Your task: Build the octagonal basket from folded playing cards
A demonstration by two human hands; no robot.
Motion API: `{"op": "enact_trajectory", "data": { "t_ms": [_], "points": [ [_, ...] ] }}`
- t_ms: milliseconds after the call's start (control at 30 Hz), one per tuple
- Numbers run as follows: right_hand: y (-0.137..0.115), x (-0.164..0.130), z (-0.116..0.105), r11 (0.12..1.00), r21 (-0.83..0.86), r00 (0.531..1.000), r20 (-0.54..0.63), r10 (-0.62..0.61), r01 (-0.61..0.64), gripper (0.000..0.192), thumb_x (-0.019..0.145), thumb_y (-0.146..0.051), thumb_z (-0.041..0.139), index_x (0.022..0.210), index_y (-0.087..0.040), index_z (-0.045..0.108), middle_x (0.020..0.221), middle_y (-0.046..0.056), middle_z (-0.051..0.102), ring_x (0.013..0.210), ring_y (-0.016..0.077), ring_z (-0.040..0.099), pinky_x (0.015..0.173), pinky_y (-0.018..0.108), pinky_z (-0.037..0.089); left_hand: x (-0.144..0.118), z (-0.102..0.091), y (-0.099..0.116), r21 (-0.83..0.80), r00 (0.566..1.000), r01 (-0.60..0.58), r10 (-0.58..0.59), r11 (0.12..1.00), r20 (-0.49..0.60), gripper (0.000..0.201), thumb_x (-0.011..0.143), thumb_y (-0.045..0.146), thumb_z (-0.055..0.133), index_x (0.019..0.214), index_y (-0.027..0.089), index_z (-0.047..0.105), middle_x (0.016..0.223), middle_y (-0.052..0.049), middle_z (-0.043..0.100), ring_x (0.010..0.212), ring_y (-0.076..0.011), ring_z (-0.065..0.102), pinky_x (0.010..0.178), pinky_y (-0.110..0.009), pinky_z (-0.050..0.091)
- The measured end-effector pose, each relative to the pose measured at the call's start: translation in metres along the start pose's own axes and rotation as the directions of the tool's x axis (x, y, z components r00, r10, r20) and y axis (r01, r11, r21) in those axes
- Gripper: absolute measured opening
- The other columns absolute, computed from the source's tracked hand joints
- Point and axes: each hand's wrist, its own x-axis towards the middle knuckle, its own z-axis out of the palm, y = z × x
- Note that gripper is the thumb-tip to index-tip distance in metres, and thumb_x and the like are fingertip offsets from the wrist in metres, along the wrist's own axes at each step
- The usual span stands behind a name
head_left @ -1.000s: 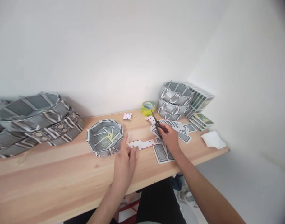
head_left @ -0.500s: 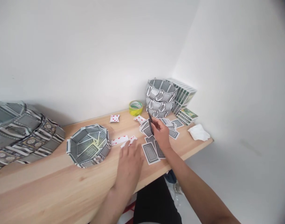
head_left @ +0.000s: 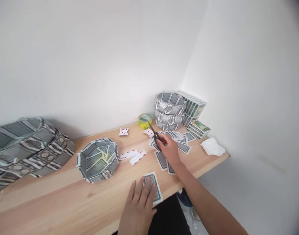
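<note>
My left hand (head_left: 139,204) lies flat with fingers spread on a grey-backed playing card (head_left: 156,186) at the table's front edge. A pair of black scissors (head_left: 154,133) is in my right hand (head_left: 169,148), blades pointing up and to the left, above spread playing cards (head_left: 161,160) lying face down. Two cut strips of card (head_left: 138,157) with red hearts lie left of that hand. Farther left stands a shallow many-sided bowl of folded cards (head_left: 97,160). A folded card piece with red diamonds (head_left: 124,131) rests behind the strips.
A tall basket of folded cards (head_left: 169,112) stands by the corner, with a roll of yellow tape (head_left: 144,121) beside it. Stacked card boxes (head_left: 192,106) and a white tissue (head_left: 213,146) are at the right. A large folded-card piece (head_left: 34,150) fills the left.
My left hand has moved from beside the strips toward the table's front edge, and a card now lies under it there. The scissors' blades have tilted left; the view has shifted slightly.
</note>
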Motion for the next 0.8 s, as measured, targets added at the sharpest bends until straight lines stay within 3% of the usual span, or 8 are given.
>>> {"op": "enact_trajectory", "data": {
  "t_ms": [133,200,267,333,467,600,667,800],
  "points": [
    [0.006,-0.003,0.007,0.973,-0.203,0.990,0.119,-0.082,0.105,0.016,0.084,-0.030,0.057,0.095,-0.022,0.065,0.094,0.005,0.068,0.088,0.0225,0.059,0.081,0.036,0.046,-0.032,0.000,-0.014,-0.041,0.981,-0.098,0.089,0.994,-0.175,0.038,0.083,0.025,0.057,0.120,0.020,0.064,0.126,-0.004,0.065,0.121,-0.0227,0.056,0.107,-0.035,0.040],
    [0.008,-0.004,0.009,0.965,-0.230,0.987,0.125,-0.100,0.126,0.015,0.083,-0.027,0.057,0.094,-0.021,0.066,0.094,0.008,0.067,0.092,0.0258,0.058,0.084,0.040,0.044,-0.041,-0.001,-0.017,-0.158,0.951,-0.027,-0.024,0.987,-0.309,0.031,0.083,0.018,0.055,0.112,0.022,0.067,0.112,-0.003,0.072,0.112,-0.0213,0.062,0.106,-0.035,0.042],
    [0.009,-0.004,0.010,0.957,-0.249,0.985,0.122,-0.124,0.151,0.017,0.084,-0.026,0.055,0.096,-0.020,0.065,0.097,0.010,0.065,0.096,0.0277,0.056,0.087,0.043,0.043,-0.045,-0.007,-0.018,-0.305,0.948,0.024,-0.118,0.952,-0.296,0.032,0.085,0.017,0.054,0.113,0.024,0.066,0.106,-0.003,0.074,0.105,-0.0201,0.065,0.098,-0.033,0.050],
    [0.008,-0.004,0.010,0.950,-0.255,0.981,0.118,-0.155,0.181,0.019,0.086,-0.026,0.052,0.099,-0.020,0.064,0.101,0.011,0.064,0.100,0.0284,0.055,0.090,0.044,0.042,-0.043,-0.017,-0.018,-0.495,0.931,0.150,-0.291,0.856,-0.222,0.032,0.089,0.019,0.048,0.116,0.025,0.065,0.108,-0.006,0.072,0.105,-0.0207,0.065,0.089,-0.032,0.055],
    [0.002,-0.006,0.008,0.941,-0.244,0.971,0.103,-0.214,0.234,0.020,0.090,-0.028,0.047,0.100,-0.019,0.063,0.104,0.011,0.063,0.105,0.0269,0.054,0.094,0.044,0.041,-0.026,-0.043,-0.018,-0.754,0.792,0.401,-0.611,0.520,0.000,0.029,0.094,0.025,0.043,0.105,0.023,0.069,0.102,-0.009,0.069,0.094,-0.0197,0.065,0.077,-0.028,0.054],
    [-0.007,-0.009,0.008,0.936,-0.183,0.951,0.125,-0.282,0.301,0.021,0.093,-0.028,0.043,0.096,-0.021,0.063,0.100,0.009,0.066,0.100,0.0243,0.056,0.093,0.041,0.042,0.003,-0.053,-0.022,-0.803,0.671,0.553,-0.691,0.223,0.270,0.031,0.091,0.038,0.049,0.078,0.017,0.067,0.069,-0.003,0.064,0.060,-0.0141,0.059,0.054,-0.022,0.045],
    [-0.012,-0.010,0.007,0.936,-0.153,0.944,0.140,-0.298,0.318,0.022,0.094,-0.028,0.042,0.093,-0.021,0.063,0.097,0.008,0.066,0.098,0.0237,0.057,0.091,0.039,0.043,0.018,-0.049,-0.027,-0.818,0.630,0.571,-0.676,0.068,0.383,0.031,0.090,0.043,0.050,0.085,0.016,0.065,0.055,0.002,0.057,0.047,-0.0110,0.050,0.045,-0.020,0.037],
    [-0.017,-0.011,0.005,0.946,-0.088,0.945,0.133,-0.298,0.310,0.025,0.096,-0.030,0.040,0.094,-0.022,0.063,0.097,0.008,0.067,0.097,0.0225,0.059,0.089,0.037,0.045,0.049,-0.029,-0.045,-0.888,0.666,0.440,-0.616,-0.133,0.421,0.030,0.087,0.045,0.052,0.090,0.016,0.057,0.053,0.005,0.055,0.042,-0.0105,0.052,0.043,-0.020,0.040]
  ]
}}
